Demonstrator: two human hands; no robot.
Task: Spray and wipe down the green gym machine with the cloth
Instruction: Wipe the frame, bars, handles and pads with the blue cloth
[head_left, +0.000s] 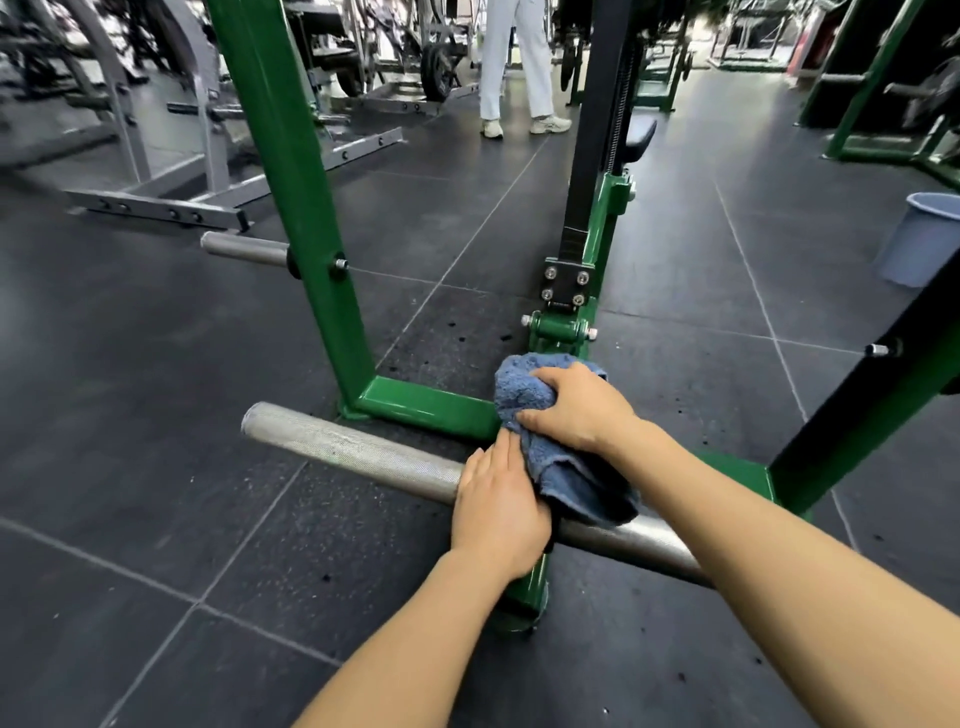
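A soft blue cloth (524, 392), bunched at centre frame, is pressed onto the low crossbar of the green gym machine (431, 405) by the right hand (576, 410), fingers curled into it. The left hand (501, 506) lies flat on a steel peg (353, 449), touching the cloth's hanging end. Limp and light, it looks easiest held gathered. A grey bin (922, 239) stands right; no spray bottle shows.

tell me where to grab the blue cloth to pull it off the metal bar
Probably best at the bunched upper end of the blue cloth, coming from above, where the right hand already grips it. That end stands up in a thick wad on the green frame, while the lower end drapes thin over the metal bar beside the left hand.
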